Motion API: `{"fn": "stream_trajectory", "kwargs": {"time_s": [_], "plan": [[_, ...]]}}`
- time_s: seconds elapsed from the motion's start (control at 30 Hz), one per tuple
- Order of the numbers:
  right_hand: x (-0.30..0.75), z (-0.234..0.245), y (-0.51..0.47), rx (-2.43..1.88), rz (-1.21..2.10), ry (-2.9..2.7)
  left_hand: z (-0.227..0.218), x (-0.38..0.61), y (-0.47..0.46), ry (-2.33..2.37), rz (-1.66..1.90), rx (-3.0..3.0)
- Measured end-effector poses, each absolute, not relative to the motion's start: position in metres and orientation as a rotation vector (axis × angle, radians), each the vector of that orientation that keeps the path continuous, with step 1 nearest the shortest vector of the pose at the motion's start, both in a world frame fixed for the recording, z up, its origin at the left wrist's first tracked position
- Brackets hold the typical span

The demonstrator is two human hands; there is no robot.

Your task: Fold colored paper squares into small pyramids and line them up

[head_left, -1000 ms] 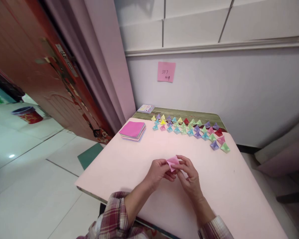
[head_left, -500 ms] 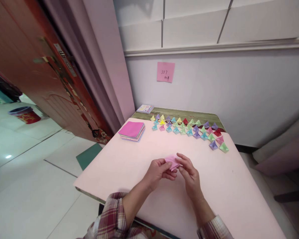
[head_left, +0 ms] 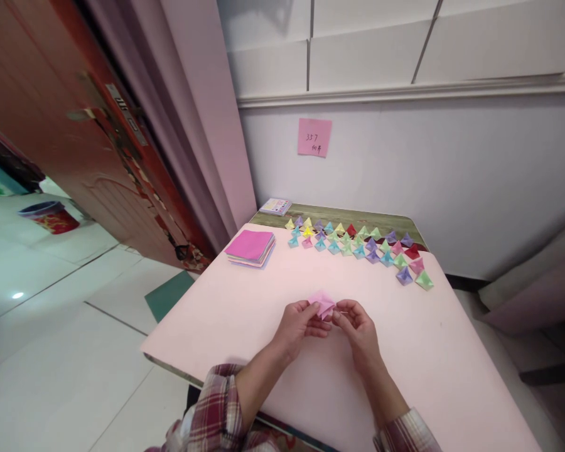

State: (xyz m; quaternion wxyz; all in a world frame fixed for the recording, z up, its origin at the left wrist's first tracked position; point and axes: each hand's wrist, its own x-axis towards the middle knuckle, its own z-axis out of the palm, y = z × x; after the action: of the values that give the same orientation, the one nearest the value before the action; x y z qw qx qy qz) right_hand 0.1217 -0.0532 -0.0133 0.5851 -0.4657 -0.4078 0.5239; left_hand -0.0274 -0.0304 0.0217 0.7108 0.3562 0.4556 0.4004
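A small folded piece of pink origami paper (head_left: 324,304) is held above the near middle of the pink-covered table (head_left: 207,314). My left hand (head_left: 297,325) is closed on its left side, with the thumb on top and the fingers underneath. At the paper's right edge, the thumb and forefinger of my right hand (head_left: 358,329) pinch a corner. Beyond my hands stand rows of small folded paper pieces in several colours, among them a purple one (head_left: 403,275) and a green one (head_left: 424,280). Part of the pink paper is hidden by my fingers.
A stack of coloured paper sheets (head_left: 250,245) with magenta on top lies at the table's left. Behind it is a printed packet (head_left: 275,206). A pink note (head_left: 314,137) sticks to the wall. On the floor are a green sheet (head_left: 168,295) and a bucket (head_left: 49,217).
My right hand's fingers have closed in on the right corner of the pink paper, and the paper has turned slightly. My left hand keeps its hold.
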Motion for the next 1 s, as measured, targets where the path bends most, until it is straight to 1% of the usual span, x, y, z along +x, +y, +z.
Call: {"fn": "stream_trajectory", "kwargs": {"time_s": [0.1, 0.17, 0.5, 1.0], "plan": [[0.121, -0.016, -0.054, -1.189, 1.179, -0.967, 0.022, -0.026, -0.029, 1.085, 0.947, 0.836], [0.119, -0.017, -0.054, -1.21, 1.212, -0.992, 0.02, -0.024, -0.03, 1.113, 0.961, 0.878], [0.116, -0.017, -0.053, -1.212, 1.292, -0.968, 0.006, -0.014, -0.033, 1.114, 0.944, 0.977], [0.116, -0.021, -0.05, -1.204, 1.308, -0.917, 0.003, -0.013, -0.03, 1.143, 0.923, 0.96]]}}
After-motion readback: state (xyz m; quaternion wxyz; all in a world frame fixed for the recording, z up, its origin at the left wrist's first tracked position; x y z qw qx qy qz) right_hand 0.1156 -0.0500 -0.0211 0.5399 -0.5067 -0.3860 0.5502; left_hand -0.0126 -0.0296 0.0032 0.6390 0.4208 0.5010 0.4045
